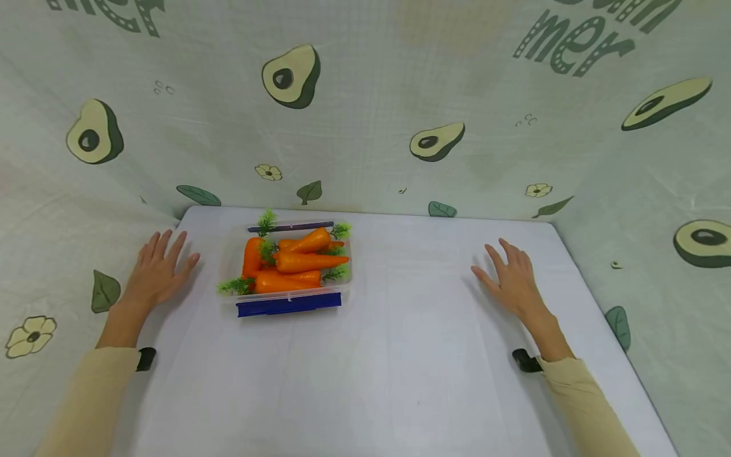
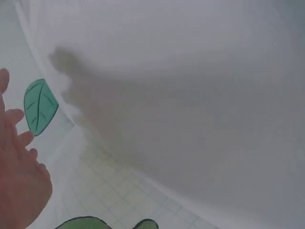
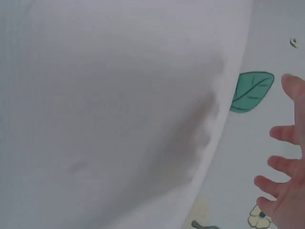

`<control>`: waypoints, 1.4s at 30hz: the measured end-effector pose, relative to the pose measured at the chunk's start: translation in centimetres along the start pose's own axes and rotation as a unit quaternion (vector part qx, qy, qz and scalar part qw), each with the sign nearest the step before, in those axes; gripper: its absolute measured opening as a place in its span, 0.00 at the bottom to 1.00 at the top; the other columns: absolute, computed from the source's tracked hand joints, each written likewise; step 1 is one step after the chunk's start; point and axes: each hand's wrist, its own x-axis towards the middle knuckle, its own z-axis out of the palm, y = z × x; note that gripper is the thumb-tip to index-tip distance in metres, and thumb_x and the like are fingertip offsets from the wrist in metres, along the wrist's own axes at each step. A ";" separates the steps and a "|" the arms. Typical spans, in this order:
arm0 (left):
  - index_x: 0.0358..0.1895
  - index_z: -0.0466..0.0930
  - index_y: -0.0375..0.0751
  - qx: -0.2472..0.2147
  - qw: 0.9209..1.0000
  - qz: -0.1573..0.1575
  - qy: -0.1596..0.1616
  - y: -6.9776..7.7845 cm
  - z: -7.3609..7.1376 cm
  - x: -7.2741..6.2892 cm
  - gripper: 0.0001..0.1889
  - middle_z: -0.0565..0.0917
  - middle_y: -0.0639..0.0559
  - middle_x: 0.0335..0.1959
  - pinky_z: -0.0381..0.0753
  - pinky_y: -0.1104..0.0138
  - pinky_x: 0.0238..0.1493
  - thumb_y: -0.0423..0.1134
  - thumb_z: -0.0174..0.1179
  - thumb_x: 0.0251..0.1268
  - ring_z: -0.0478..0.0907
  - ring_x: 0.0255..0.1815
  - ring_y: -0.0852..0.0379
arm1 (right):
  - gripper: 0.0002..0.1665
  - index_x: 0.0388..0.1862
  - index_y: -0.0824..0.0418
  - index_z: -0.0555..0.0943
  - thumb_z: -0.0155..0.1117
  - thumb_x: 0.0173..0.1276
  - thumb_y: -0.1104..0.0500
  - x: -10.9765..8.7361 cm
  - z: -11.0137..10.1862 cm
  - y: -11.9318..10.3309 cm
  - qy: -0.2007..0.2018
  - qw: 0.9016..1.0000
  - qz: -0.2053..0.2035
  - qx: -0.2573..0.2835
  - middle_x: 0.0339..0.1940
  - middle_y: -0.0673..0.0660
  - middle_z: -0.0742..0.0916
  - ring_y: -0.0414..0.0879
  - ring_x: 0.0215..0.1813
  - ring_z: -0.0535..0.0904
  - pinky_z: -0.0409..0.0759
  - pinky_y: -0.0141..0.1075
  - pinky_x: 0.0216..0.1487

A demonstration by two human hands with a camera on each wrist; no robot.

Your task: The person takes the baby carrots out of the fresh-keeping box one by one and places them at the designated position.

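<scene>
A clear plastic box (image 1: pixel 228 257) with blue side clips (image 1: pixel 288 304) stands at the back left of the white table. Several orange carrots (image 1: pixel 311 262) with green tops are heaped in it, some tops poking over the rim. My left hand (image 1: pixel 154 273), fingers spread and holding nothing, hovers by the table's left edge, to the left of the box. Over the right part of the table is my right hand (image 1: pixel 514 282), fingers apart and likewise holding nothing. Both wrist views show only part of each hand (image 2: pixel 24 176), with its shadow on the cloth.
The white table (image 1: pixel 400 355) reaches back to a hanging cloth (image 1: pixel 365 127) printed with avocados and leaves. That cloth also borders the left and right sides. A black strap (image 1: pixel 525 360) sits on the right wrist and another strap (image 1: pixel 146 359) on the left.
</scene>
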 end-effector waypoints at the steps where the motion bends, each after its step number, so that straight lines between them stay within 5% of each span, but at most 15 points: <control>1: 0.81 0.45 0.29 -0.011 1.000 0.002 0.011 0.1 0.0 0.0 0.42 0.46 0.22 0.78 0.31 0.38 0.77 0.61 0.36 0.83 0.36 0.80 0.25 | 0.36 0.70 0.71 0.71 0.65 0.74 0.49 0.1 0.1 -0.1 0.022 1.000 -0.018 0.004 0.72 0.79 0.68 0.76 0.72 0.61 0.52 0.70 0.71; 6: 0.73 0.60 0.20 -0.079 0.994 0.021 0.074 0.9 -0.1 0.2 0.34 0.59 0.17 0.70 0.50 0.32 0.71 0.51 0.42 0.85 0.53 0.70 0.18 | 0.25 0.60 0.75 0.79 0.71 0.66 0.65 0.8 0.6 -1.2 0.111 0.991 -0.068 0.032 0.61 0.77 0.78 0.74 0.63 0.72 0.65 0.68 0.63; 13: 0.69 0.65 0.18 -0.130 0.985 0.009 0.115 2.4 -0.4 0.4 0.30 0.64 0.16 0.66 0.56 0.30 0.67 0.46 0.44 0.85 0.60 0.66 0.16 | 0.21 0.58 0.74 0.81 0.70 0.66 0.69 1.7 1.1 -3.0 0.135 0.985 -0.049 0.096 0.58 0.73 0.82 0.70 0.61 0.75 0.70 0.64 0.62; 30: 0.73 0.63 0.24 -0.191 0.974 0.008 0.121 6.0 -1.2 0.2 0.28 0.67 0.20 0.65 0.66 0.31 0.60 0.44 0.45 0.85 0.67 0.64 0.24 | 0.21 0.62 0.69 0.79 0.66 0.72 0.68 3.6 2.9 -7.8 0.121 0.970 -0.015 0.210 0.60 0.66 0.82 0.61 0.60 0.78 0.73 0.56 0.61; 42: 0.76 0.62 0.28 -0.201 0.974 0.008 0.105 8.1 -0.7 -0.1 0.29 0.69 0.25 0.66 0.70 0.34 0.61 0.48 0.42 0.86 0.70 0.62 0.28 | 0.24 0.66 0.68 0.77 0.66 0.74 0.64 4.6 3.9 -11.7 0.090 0.957 0.009 0.275 0.60 0.65 0.82 0.59 0.59 0.80 0.76 0.51 0.63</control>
